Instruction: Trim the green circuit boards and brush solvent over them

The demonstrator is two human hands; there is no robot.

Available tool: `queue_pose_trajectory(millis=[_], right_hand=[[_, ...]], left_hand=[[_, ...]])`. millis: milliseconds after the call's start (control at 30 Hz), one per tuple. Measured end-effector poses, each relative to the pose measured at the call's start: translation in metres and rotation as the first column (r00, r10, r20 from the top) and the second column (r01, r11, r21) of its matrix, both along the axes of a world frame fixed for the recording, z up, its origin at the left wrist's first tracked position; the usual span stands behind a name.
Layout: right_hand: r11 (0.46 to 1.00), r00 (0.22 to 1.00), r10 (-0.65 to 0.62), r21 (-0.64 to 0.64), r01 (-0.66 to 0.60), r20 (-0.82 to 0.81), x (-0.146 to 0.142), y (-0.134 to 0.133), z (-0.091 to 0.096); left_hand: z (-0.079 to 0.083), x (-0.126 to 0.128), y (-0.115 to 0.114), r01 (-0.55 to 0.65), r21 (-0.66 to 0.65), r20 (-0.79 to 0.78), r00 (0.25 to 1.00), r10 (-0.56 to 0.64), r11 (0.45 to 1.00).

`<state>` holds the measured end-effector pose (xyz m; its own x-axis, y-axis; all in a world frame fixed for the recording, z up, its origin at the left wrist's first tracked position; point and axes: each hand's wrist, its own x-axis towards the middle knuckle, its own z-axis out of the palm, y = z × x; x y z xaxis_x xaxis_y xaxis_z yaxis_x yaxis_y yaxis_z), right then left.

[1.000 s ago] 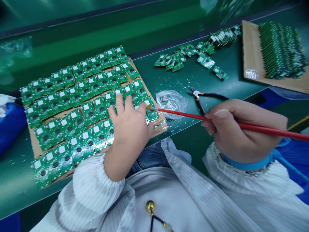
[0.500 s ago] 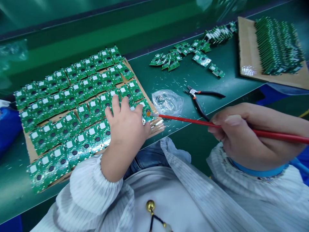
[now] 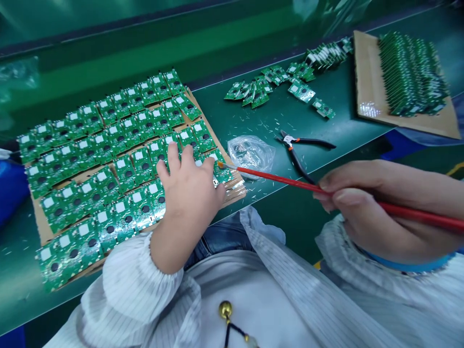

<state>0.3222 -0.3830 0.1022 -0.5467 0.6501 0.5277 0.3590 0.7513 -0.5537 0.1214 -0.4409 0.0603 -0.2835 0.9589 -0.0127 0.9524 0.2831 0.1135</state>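
Extending btwn hands [image 3: 190,186] [image 3: 384,212]: red brush [image 3: 275,178]

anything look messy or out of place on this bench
Yes. Bright slivers lie scattered on the green bench around the clear plastic bag, outside it, so they look spilled. Also, the circuit board at the right end of the second row from the back sits askew from its neighbours.

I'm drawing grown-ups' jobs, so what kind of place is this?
It looks like an electronics workshop, maybe a factory bench. Rows of green circuit boards lie on cardboard, cutting pliers sit on the bench, and the right hand holds a thin red brush.
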Motion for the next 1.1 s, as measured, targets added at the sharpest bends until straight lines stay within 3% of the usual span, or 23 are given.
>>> queue_pose_trajectory(millis=[100, 500, 867, 1100], right_hand=[[0.989, 0.981, 0.147, 0.013, -0.150, 0.128, 0.000, 0.003, 0.005], [0.955, 0.922, 0.293, -0.042, -0.292, 0.252, 0.000, 0.011, 0.012], [0.981, 0.950, 0.195, -0.051, -0.188, 0.243, 0.006, 0.004, 0.017], [0.988, 0.962, 0.154, -0.022, -0.153, 0.224, 0.008, 0.004, 0.012]], left_hand=[[0.000, 0.000, 0.000, -0.006, -0.001, -0.001, 1.000, 0.006, 1.000], [-0.001, 0.001, 0.000, -0.012, 0.000, 0.000, 1.000, 0.012, 1.000], [-0.001, 0.000, 0.000, -0.011, 0.013, -0.001, 1.000, 0.011, 1.000], [-0.003, -0.001, 0.001, -0.014, 0.009, -0.001, 1.000, 0.014, 1.000]])
